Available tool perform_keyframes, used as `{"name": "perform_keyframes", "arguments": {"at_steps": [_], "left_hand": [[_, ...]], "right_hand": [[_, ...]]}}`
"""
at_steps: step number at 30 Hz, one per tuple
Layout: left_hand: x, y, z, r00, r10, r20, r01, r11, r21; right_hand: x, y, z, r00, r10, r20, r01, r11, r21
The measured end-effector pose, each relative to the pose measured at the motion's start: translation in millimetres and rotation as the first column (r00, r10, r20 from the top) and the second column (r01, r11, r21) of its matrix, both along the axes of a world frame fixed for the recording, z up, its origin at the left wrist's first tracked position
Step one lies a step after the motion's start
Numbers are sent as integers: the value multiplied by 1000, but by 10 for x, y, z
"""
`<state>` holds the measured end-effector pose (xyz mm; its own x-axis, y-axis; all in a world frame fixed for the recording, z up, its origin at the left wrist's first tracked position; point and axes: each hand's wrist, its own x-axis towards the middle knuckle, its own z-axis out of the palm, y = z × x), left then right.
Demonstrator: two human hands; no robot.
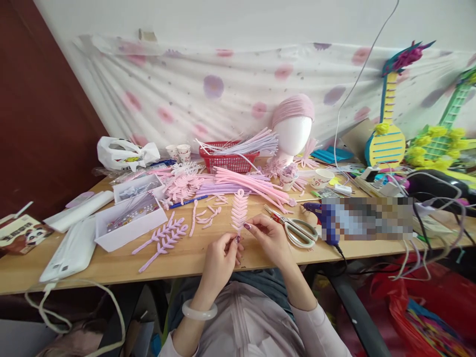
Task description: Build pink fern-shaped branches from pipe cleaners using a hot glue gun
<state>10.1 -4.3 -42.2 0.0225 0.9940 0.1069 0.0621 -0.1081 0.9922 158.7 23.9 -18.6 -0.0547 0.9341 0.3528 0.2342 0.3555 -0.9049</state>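
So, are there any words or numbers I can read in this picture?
None can be read.
panda carton: dark characters on top, too blurred to read.
paper cups: red print, too small to read.
pink leaf piece, pinched by the left hand and right hand: no writing.

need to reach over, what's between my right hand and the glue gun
Scissors lie between the right hand, pinching the leaf, and the glue gun; head view.

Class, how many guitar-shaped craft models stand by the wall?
2. A blue-and-yellow guitar-shaped model leans right of the white mannequin head; a green guitar-shaped model with yellow flowers stands further right, near the frame edge. More may lie outside the frame.
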Motion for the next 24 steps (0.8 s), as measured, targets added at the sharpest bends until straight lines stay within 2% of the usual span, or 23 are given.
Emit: {"name": "perform_keyframes", "arguments": {"at_steps": [7,18,24], "left_hand": [[-7,-17,21,1000,-8,17,8,1000,-1],[-12,-22,15,1000,-30,4,31,999,-10],[-12,-9,-20,999,-43,24,44,999,-22]], "right_hand": [[-8,-15,26,995,-73,72,72,997,17],[-23,-35,29,983,-118,138,110,992,63],[-5,-52,31,992,-114,58,118,991,-61]]}}
